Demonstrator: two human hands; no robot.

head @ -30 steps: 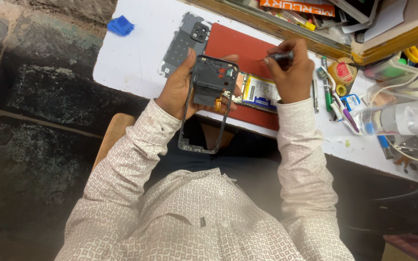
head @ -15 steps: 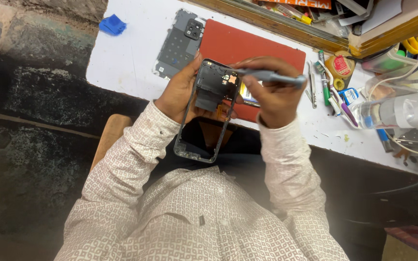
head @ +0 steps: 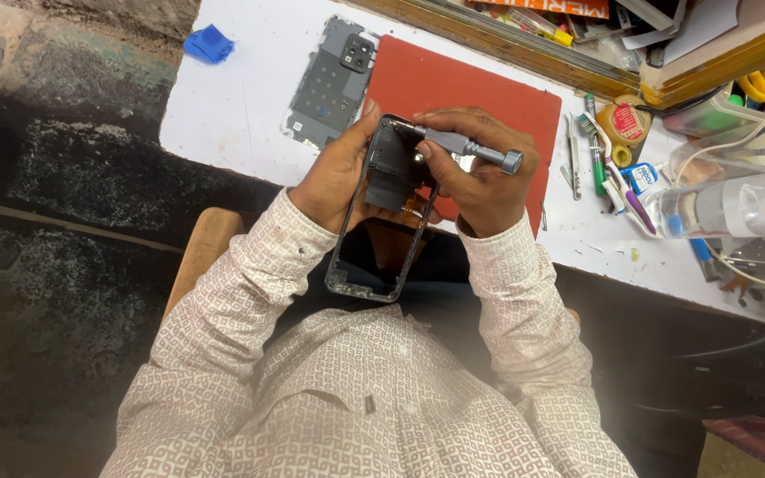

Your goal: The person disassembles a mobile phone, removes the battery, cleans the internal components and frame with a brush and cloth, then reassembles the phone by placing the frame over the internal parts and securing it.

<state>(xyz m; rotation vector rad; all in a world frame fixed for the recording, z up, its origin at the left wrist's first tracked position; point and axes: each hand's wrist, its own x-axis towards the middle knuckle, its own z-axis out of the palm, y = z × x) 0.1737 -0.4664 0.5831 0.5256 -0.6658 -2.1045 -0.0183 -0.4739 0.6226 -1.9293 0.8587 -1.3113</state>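
Fingers (head: 431, 152) of the right hand (head: 480, 173) are closed around a grey precision screwdriver (head: 467, 148), its tip set down into the upper part of an opened phone frame (head: 381, 208). Left hand (head: 338, 173) grips the frame from its left edge, thumb wrapped over the top corner, holding it tilted above the lap and just over the near edge of the white surface (head: 241, 97).

Beyond the fingers lies a red work mat (head: 453, 84); to its left, flat on the surface, rests the detached phone back cover (head: 329, 84). Farther left sits a small blue plastic piece (head: 207, 42). To the right of the right hand, well apart, lie tweezers (head: 573, 155), a toothbrush (head: 597, 146), and a clear plastic bottle (head: 737, 204) on its side.

Judgement: the step in hand appears to be driving or removing a small screw near the top of the frame. The next move would call for a steady, vertical bit, firm support from the left hand, and control of the loose screw, which cannot be made out here.
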